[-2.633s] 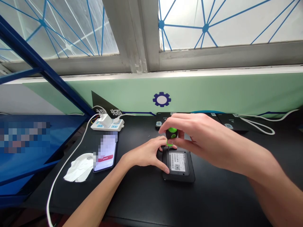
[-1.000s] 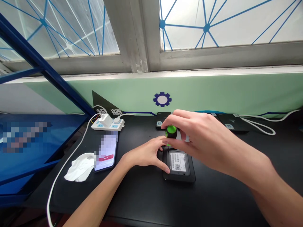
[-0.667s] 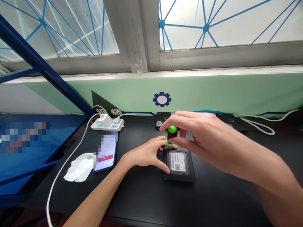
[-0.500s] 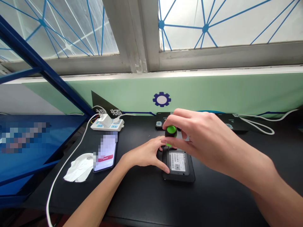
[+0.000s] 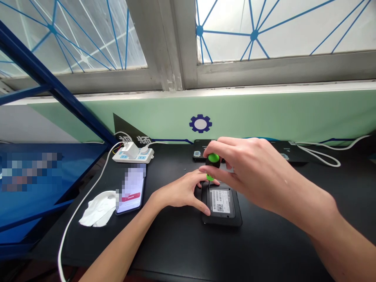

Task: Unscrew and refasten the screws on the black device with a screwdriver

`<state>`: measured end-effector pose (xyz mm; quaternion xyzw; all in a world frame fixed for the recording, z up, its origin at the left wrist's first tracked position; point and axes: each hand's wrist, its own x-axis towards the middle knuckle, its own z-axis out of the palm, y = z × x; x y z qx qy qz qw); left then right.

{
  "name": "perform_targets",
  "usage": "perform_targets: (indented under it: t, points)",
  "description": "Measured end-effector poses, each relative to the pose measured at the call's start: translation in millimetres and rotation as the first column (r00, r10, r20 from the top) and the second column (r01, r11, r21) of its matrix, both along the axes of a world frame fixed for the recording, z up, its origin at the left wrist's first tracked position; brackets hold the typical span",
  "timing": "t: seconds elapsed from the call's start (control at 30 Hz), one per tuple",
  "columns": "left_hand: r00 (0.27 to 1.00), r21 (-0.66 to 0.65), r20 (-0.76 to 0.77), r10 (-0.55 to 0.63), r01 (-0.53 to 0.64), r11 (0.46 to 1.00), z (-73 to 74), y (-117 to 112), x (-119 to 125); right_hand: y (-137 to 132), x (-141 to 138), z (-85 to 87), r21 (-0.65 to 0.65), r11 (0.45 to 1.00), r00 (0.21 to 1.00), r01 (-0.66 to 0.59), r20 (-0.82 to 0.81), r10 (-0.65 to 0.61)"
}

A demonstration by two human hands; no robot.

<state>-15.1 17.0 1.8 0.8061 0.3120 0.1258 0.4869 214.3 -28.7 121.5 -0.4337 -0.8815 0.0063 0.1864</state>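
Note:
A black boxy device (image 5: 236,217) with a white printed label (image 5: 221,201) lies flat on the dark table. My left hand (image 5: 188,189) steadies it, thumb pressed on its left edge and fingers at its far side. In my right hand (image 5: 248,162) is a short green-and-black screwdriver (image 5: 213,160), pinched between thumb and fingers. It stands nearly upright, with the shaft down at the device's far left corner. Exactly where the tip sits is too small to make out.
A phone (image 5: 133,196) with a lit screen lies to the left, beside crumpled white tissue (image 5: 98,209). Behind it sits a white power strip (image 5: 133,154) with plugs and a cable. Flat black boxes (image 5: 201,150) line the back wall. A blue frame (image 5: 67,105) rises at left.
My right hand has turned slightly with the screwdriver, whose handle sits a touch further right and more of its green lower part and shaft shows. The left hand and device are still.

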Motion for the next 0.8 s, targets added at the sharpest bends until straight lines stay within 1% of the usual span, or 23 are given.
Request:
perform_targets:
  t: [0.07, 0.13, 0.2, 0.23, 0.3, 0.37, 0.43, 0.47, 0.57, 0.63, 0.7, 0.73, 0.8]
  points:
    - [1.000, 0.015, -0.015, 0.001, 0.000, 1.000, -0.5, 0, -1, 0, 4, 2.1, -0.069, 0.996, 0.998, -0.049, -0.053, 0.045]
    - [0.999, 0.025, -0.033, -0.005, 0.006, 1.000, -2.1, 1, -3, -1, 10, 5.0, -0.145, 0.981, 0.987, -0.131, -0.114, 0.115]
    - [0.999, 0.027, -0.047, -0.012, 0.014, 1.000, -3.4, 1, -4, -2, 14, 7.1, -0.186, 0.964, 0.976, -0.192, -0.142, 0.168]
    - [0.999, 0.027, -0.050, -0.014, 0.015, 1.000, -3.7, 1, -4, -2, 15, 7.5, -0.189, 0.961, 0.974, -0.202, -0.140, 0.177]
    - [0.999, 0.028, -0.053, -0.009, 0.011, 1.000, -3.1, 1, -4, -2, 13, 6.9, -0.158, 0.973, 0.981, -0.171, -0.114, 0.154]
    - [0.999, 0.031, -0.051, 0.000, 0.002, 1.000, -1.2, 0, -3, 0, 9, 5.1, -0.093, 0.990, 0.993, -0.102, -0.074, 0.095]
    - [0.999, 0.030, -0.042, 0.005, -0.004, 1.000, 1.0, -1, -1, 1, 5, 3.3, -0.045, 0.998, 0.998, -0.046, -0.045, 0.044]
    - [0.999, 0.029, -0.036, 0.007, -0.006, 1.000, 1.9, -1, -1, 1, 4, 2.8, -0.039, 0.998, 0.998, -0.041, -0.045, 0.039]
    - [1.000, 0.027, -0.018, -0.001, 0.001, 1.000, 3.1, -1, 0, 0, 9, 2.7, -0.103, 0.990, 0.992, -0.093, -0.091, 0.084]
    - [1.000, 0.021, -0.018, -0.005, 0.005, 1.000, 2.7, 0, 0, -2, 14, 3.5, -0.164, 0.974, 0.980, -0.159, -0.147, 0.136]
    - [1.000, 0.012, -0.026, -0.008, 0.008, 1.000, 2.0, 0, -1, -3, 15, 4.2, -0.199, 0.960, 0.969, -0.199, -0.184, 0.163]
    - [1.000, 0.009, -0.029, -0.010, 0.010, 1.000, 1.7, 0, -1, -3, 14, 4.4, -0.200, 0.959, 0.969, -0.199, -0.184, 0.163]
    - [1.000, 0.007, -0.025, -0.016, 0.016, 1.000, 1.7, 1, -1, -3, 10, 4.0, -0.169, 0.975, 0.982, -0.147, -0.146, 0.123]
